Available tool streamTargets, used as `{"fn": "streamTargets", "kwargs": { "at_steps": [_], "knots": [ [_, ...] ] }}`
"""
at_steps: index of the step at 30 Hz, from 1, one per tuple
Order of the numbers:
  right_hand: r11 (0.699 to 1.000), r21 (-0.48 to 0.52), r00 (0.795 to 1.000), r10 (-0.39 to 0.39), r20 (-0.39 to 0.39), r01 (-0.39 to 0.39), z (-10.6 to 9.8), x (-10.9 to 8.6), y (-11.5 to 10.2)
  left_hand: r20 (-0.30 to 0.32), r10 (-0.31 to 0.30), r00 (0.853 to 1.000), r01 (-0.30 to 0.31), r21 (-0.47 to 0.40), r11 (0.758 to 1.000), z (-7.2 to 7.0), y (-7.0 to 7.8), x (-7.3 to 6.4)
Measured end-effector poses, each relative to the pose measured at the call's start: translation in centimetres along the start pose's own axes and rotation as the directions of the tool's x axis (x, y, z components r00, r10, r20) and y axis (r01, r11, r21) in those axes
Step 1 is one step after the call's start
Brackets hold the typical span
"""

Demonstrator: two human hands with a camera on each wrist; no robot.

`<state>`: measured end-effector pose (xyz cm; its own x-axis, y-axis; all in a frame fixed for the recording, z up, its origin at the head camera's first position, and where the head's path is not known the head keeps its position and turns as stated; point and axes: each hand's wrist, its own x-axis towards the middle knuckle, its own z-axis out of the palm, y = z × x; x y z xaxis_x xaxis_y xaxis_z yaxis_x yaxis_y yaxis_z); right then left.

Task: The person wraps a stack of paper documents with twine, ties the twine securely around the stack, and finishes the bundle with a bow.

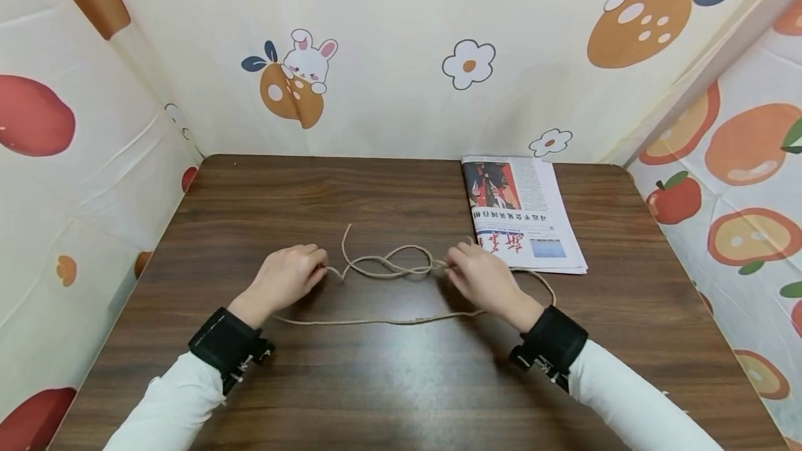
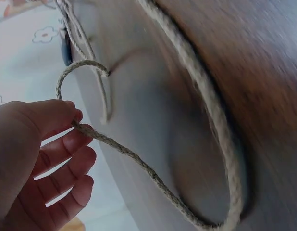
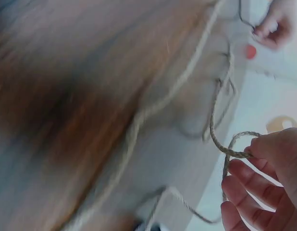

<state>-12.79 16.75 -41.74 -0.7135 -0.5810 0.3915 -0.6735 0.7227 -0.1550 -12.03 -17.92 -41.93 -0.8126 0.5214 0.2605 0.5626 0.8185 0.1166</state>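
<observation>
From my end I see both grips narrowed to a pinch, the left hand (image 1: 288,273) and the right hand (image 1: 485,277) each holding the rope (image 1: 410,271) between thumb and finger, probably so the crossed loops between them can be steadied or drawn out. The rope lies mid-tabletop (image 1: 388,395), well in from the near edge. I count two hands, seemingly one rope, and one folded newspaper (image 1: 520,221) at the far edge toward the right corner, perhaps set aside for working room.

White sleeves (image 1: 172,406) meet broad black wrist straps (image 1: 554,341).
</observation>
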Motion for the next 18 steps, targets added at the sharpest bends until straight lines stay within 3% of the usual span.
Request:
{"fn": "streamTargets", "kwargs": {
  "at_steps": [7,18],
  "knots": [
    [0.983,0.049,0.984,0.177,-0.001,-0.177,-2.5,-1.8,2.3,0.032,-0.046,0.998,0.046,-0.005,0.999,-0.6,-1.2,-1.1],
    [0.953,0.023,0.952,0.303,-0.045,-0.302,-5.1,-6.2,6.1,0.056,-0.130,0.990,0.128,0.031,0.991,-2.1,-3.3,-2.8]
  ]
}}
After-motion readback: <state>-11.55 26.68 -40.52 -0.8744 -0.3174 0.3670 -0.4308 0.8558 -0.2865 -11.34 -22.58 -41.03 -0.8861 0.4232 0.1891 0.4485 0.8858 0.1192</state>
